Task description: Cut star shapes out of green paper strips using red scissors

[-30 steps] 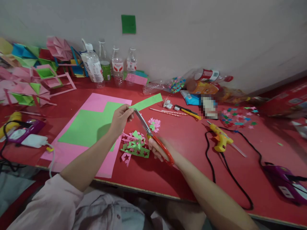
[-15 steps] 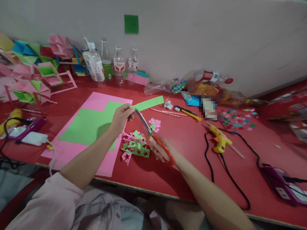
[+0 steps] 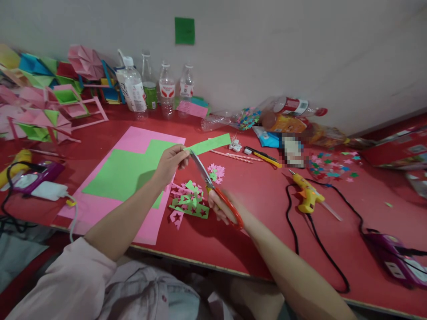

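Observation:
My left hand (image 3: 172, 162) pinches one end of a green paper strip (image 3: 213, 143), which sticks out to the right. My right hand (image 3: 222, 206) is wrapped round the red handles of a pair of scissors (image 3: 230, 209). The blades point up and left, with their tips at the strip close beside my left fingers. Under my left arm lies a green paper sheet (image 3: 115, 175) on a larger pink sheet (image 3: 147, 229). Between my hands are paper scraps (image 3: 190, 202) with star-shaped holes, and a small pile of pink and green paper stars (image 3: 216, 172).
A yellow glue gun (image 3: 308, 195) with a black cord lies at right, near a purple power strip (image 3: 396, 262). Several bottles (image 3: 167, 91) stand along the wall. Folded paper pieces (image 3: 36, 98) crowd the left. A utility knife (image 3: 267, 158) and loose stars (image 3: 333, 164) lie further back.
The view has shifted very slightly. Both hands, the strip and the scissors keep nearly the same positions.

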Available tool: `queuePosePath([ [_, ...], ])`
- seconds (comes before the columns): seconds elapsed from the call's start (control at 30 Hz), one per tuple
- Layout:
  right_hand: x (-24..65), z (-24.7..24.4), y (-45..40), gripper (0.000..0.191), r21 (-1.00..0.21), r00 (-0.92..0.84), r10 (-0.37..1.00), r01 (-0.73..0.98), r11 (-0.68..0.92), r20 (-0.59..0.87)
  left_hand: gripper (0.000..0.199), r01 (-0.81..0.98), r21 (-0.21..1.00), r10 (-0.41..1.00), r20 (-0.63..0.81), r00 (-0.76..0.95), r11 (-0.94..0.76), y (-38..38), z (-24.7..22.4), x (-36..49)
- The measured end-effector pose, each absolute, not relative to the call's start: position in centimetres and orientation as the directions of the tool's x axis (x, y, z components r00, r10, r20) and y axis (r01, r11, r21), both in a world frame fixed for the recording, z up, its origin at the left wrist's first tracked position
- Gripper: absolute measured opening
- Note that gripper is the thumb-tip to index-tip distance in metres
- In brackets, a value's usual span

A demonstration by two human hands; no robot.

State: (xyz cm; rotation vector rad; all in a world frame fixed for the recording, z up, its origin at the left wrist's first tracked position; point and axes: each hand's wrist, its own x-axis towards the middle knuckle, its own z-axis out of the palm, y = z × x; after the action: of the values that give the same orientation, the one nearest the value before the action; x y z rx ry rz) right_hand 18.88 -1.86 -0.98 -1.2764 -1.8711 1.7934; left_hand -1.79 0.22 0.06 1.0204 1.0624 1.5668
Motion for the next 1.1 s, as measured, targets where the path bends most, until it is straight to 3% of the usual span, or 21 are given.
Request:
queuePosePath([
  [0.3, 18.6, -1.3, -1.9, 0.050, -0.866, -0.522, 0.737, 0.469, -0.173, -0.430, 0.015, -0.266, 0.950, 0.971, 0.109, -0.214, -0.165, 0.1, 0.2, -1.6],
  [0.87, 18.6, -0.6, -1.7, 0.049, -0.855, -0.517, 0.726, 0.483, -0.190, -0.453, 0.015, -0.275, 0.951, 0.975, 0.089, -0.203, -0.143, 0.3, -0.2, -1.7],
  [1.1, 18.9, 0.4, -2.3, 0.053, -0.913, -0.586, 0.740, 0.398, -0.094, -0.331, 0.013, -0.228, 0.956, 0.971, 0.139, -0.195, -0.183, 0.4, -0.1, -2.3],
])
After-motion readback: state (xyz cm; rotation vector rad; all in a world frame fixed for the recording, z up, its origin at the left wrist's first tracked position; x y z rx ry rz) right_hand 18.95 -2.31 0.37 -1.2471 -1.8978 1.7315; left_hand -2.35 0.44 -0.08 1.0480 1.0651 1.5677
